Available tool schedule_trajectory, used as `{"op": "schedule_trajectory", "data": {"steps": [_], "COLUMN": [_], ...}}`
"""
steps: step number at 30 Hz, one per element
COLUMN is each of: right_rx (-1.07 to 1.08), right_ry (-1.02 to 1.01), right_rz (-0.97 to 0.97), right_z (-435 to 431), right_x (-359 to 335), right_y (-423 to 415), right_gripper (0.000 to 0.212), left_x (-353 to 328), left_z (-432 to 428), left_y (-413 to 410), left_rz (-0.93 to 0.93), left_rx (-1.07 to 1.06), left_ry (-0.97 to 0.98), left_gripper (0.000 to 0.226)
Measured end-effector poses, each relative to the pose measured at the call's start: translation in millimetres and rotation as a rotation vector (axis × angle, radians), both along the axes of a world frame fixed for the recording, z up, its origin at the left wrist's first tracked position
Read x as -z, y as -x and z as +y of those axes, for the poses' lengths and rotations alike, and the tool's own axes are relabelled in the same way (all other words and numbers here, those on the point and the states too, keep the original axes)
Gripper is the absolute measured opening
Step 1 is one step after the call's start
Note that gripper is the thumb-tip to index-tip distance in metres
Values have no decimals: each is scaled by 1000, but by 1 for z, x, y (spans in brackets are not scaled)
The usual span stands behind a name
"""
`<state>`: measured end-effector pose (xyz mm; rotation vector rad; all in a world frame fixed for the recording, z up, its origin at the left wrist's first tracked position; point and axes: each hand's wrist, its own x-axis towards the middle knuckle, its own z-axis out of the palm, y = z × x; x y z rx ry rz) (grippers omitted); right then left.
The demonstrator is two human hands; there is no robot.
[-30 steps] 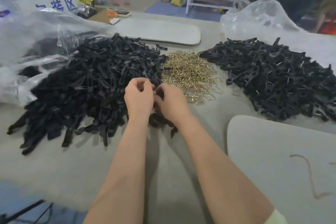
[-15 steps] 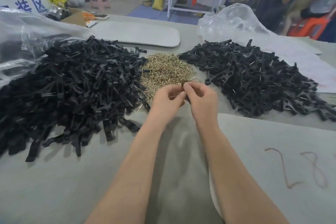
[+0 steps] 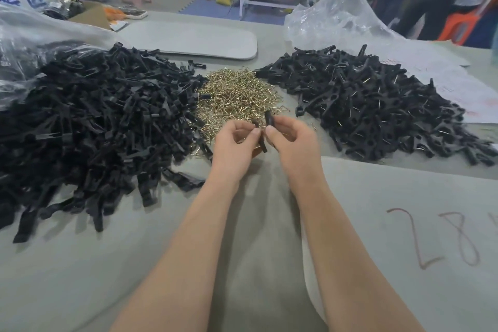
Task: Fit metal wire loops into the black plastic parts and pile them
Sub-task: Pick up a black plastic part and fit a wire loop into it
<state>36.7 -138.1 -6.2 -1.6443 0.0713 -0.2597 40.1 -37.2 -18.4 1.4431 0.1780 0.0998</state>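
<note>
Just on the near side of the heap of wire loops (image 3: 237, 97), the left hand (image 3: 234, 143) and right hand (image 3: 293, 140) are meeting fingertip to fingertip, both pinching a black plastic part (image 3: 269, 119) with curled fingers; whether a loop is already in the grip I cannot tell. Fitting seems to be going on, and the next move is probably calling for seating a loop, then dropping the piece on the finished pile (image 3: 377, 105) lying right of the heap, opposite the unfitted pile (image 3: 107, 116)

Left hand (image 3: 234, 143) and right hand (image 3: 293, 140) together on a black plastic part (image 3: 269, 119), near the wire loops (image 3: 237, 94)
</note>
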Motion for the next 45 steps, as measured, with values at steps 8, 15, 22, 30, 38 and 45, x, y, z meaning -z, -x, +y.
{"op": "schedule_trajectory", "data": {"steps": [8,15,22,30,38,45], "right_rx": [23,-54,72,-11,-52,11], "right_ry": [131,289,242,28,-6,-40], "right_rz": [-14,-37,-155,-147,-66,-55], "right_z": [5,2,-1,-7,-1,-1], "right_x": [4,3,1,-7,-5,-4], "right_y": [5,2,9,12,7,6], "right_gripper": [18,27,31,33,19,41], "left_x": [5,-1,-2,-9,-8,-9], "left_z": [-4,-3,-4,-4,-2,-1], "left_y": [2,3,1,4,3,1], "left_rz": [-28,35,59,20,39,75], "left_rx": [62,15,3,62,70,86], "left_ry": [96,185,128,248,336,354], "left_gripper": [19,16,15,11,16,20]}}
